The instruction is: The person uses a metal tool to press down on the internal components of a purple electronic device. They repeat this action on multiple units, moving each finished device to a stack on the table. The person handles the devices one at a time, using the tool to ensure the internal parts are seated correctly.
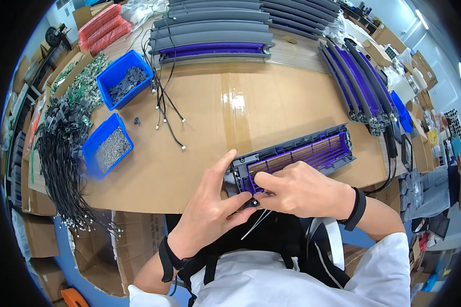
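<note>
A long grey plastic housing with a slotted purple inside [312, 153] lies slantwise near the cardboard's front edge. My left hand [212, 204] grips its left end, with the index finger along the far corner and the thumb at the near corner. At that near corner the curled fingers of my right hand [297, 192] are pinched together over the purple part. Whatever they pinch is hidden. Both hands' fingertips nearly meet there, beside a small black piece with a hole [254, 203]. Thin white strands [256, 225] hang below the corner.
Blue bins of small grey parts [103, 84] and screws [85, 152] stand left, near bundled black cables [61, 158]. Loose cables [164, 102] trail onto the cardboard sheet [189, 174]. More housings are stacked at the back [210, 38] and right [356, 82]. Another person [440, 189] is far right.
</note>
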Demonstrator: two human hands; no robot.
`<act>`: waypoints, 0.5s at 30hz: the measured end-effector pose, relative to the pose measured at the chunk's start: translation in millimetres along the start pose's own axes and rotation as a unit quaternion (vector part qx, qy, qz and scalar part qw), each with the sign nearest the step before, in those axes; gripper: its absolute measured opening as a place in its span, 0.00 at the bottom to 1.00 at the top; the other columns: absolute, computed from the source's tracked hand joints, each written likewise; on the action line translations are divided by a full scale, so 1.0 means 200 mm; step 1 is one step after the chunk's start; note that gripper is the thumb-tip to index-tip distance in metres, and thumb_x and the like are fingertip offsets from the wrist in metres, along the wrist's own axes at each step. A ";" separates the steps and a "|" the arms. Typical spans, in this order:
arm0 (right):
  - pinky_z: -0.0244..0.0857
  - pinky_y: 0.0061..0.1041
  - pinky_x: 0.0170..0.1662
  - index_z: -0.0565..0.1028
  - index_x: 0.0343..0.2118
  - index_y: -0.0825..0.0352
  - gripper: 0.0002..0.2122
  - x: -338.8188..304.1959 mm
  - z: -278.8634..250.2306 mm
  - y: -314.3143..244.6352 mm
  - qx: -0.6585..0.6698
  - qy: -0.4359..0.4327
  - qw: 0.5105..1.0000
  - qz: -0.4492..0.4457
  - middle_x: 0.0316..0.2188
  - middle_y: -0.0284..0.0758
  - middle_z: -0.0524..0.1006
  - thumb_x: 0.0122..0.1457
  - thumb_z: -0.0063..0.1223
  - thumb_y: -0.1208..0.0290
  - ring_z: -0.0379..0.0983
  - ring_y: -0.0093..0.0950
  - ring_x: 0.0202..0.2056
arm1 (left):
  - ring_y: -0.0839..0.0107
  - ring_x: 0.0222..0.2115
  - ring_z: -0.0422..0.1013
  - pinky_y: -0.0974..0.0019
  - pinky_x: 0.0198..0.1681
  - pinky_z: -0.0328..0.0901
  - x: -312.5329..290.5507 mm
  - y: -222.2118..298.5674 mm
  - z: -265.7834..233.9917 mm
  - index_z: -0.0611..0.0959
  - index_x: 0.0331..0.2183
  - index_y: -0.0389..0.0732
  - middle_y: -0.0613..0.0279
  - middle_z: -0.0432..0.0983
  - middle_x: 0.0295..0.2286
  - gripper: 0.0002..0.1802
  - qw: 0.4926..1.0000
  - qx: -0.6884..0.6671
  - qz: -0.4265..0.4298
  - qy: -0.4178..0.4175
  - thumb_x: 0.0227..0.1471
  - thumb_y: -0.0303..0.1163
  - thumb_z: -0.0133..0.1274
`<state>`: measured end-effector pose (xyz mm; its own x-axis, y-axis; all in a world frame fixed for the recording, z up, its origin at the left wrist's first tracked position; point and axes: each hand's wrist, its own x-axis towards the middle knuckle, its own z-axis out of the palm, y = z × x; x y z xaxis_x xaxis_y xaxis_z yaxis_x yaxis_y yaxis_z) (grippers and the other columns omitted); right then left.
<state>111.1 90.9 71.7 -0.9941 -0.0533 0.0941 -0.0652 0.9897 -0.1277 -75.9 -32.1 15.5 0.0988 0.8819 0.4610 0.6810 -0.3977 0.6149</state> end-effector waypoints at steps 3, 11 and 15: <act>0.66 0.30 0.20 0.73 0.20 0.68 0.07 0.00 0.02 -0.02 -0.019 0.023 0.999 -0.013 0.28 0.36 0.63 0.46 0.57 0.72 0.72 0.28 0.21 | 0.46 0.57 0.61 0.52 0.55 0.64 -0.01 0.01 0.00 0.87 0.30 0.40 0.39 0.55 0.59 0.15 1.000 0.006 -0.009 -0.009 0.33 0.27 0.71; 0.68 0.30 0.22 0.78 0.30 0.67 0.06 -0.10 -0.10 -0.09 0.018 0.004 0.995 0.098 0.28 0.36 0.68 0.46 0.56 0.78 0.74 0.31 0.22 | 0.42 0.57 0.59 0.51 0.57 0.62 -0.02 -0.02 0.03 0.87 0.32 0.43 0.39 0.54 0.59 0.12 0.998 -0.054 -0.016 0.006 0.38 0.28 0.68; 0.68 0.30 0.23 0.81 0.34 0.61 0.09 -0.13 -0.11 -0.07 0.006 0.019 0.994 0.111 0.27 0.35 0.70 0.48 0.56 0.77 0.74 0.30 0.23 | 0.43 0.58 0.59 0.51 0.58 0.61 -0.02 -0.01 0.03 0.88 0.33 0.46 0.40 0.54 0.59 0.14 0.998 -0.051 -0.023 0.000 0.38 0.28 0.68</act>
<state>139.9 81.9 92.2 -0.9802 0.1714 0.0987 0.1543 0.9748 -0.1609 -73.6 -32.9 9.4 0.0698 0.8995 0.4314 0.6079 -0.3812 0.6965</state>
